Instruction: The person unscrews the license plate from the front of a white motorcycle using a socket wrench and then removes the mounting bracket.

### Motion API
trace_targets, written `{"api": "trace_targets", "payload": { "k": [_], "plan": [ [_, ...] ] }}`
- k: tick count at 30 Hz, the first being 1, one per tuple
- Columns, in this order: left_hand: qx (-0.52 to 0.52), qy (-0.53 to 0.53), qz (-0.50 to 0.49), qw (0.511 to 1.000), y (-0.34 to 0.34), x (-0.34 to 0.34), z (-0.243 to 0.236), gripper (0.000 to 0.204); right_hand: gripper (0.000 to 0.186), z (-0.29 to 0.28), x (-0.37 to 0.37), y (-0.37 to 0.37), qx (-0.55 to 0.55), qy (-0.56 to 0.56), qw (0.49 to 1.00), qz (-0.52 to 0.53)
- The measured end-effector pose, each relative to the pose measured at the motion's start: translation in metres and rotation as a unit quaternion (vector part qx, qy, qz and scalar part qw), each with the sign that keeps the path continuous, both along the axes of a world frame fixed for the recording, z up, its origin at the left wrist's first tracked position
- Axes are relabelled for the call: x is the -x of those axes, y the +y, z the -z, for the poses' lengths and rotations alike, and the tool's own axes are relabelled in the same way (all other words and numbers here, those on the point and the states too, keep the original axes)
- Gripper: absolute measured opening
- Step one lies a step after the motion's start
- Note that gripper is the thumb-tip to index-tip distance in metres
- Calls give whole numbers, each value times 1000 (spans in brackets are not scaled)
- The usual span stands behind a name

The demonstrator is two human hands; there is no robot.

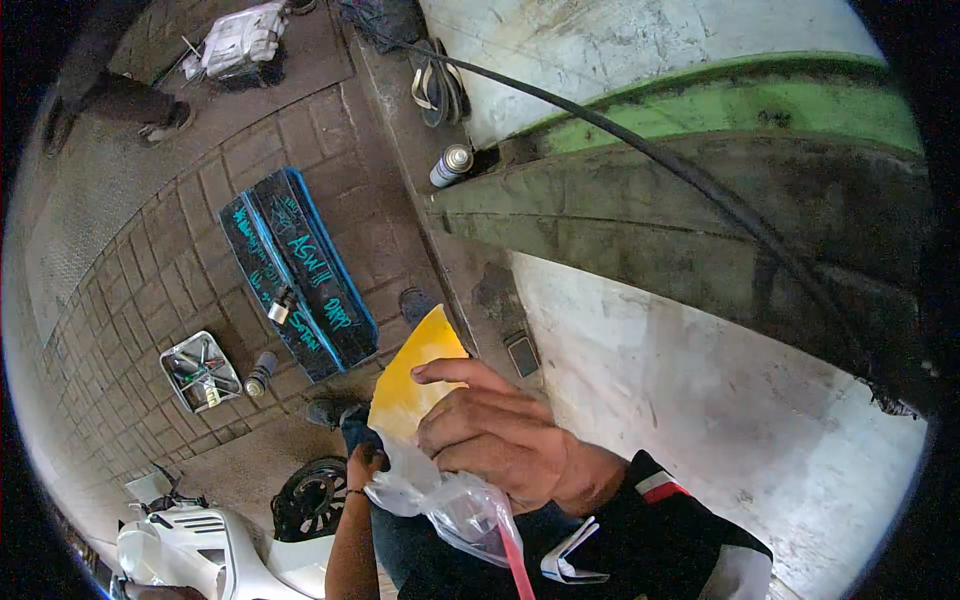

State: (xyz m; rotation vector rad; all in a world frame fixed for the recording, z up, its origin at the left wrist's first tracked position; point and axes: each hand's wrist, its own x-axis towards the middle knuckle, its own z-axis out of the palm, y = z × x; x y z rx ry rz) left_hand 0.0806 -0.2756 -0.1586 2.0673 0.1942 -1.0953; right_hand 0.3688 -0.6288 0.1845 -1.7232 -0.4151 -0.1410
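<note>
Near the view's centre, I see the yellow sheet (pixel 422 350) slanting up rightward, left of the nearer, overlapping right hand (pixel 500 440), fingers curled; whether it or the left hand (pixel 368 464) grips, I can't tell.

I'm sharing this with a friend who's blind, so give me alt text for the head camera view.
A person's right hand is over a yellow sheet, with the left hand beside a clear plastic bag. Beyond, on brick paving, are a black box with blue edges, a metal tray and a can.
</note>
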Motion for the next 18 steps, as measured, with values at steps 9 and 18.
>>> {"api": "trace_targets", "payload": {
  "k": [9,18],
  "plan": [
    [-18,-15,-22,999,-28,-38,-38,36,18,5,1,-1,-2,9,1000,1],
    [37,-69,-32,996,-42,-53,-36,26,18,11,2,-1,0,14,1000,3]
  ]
}}
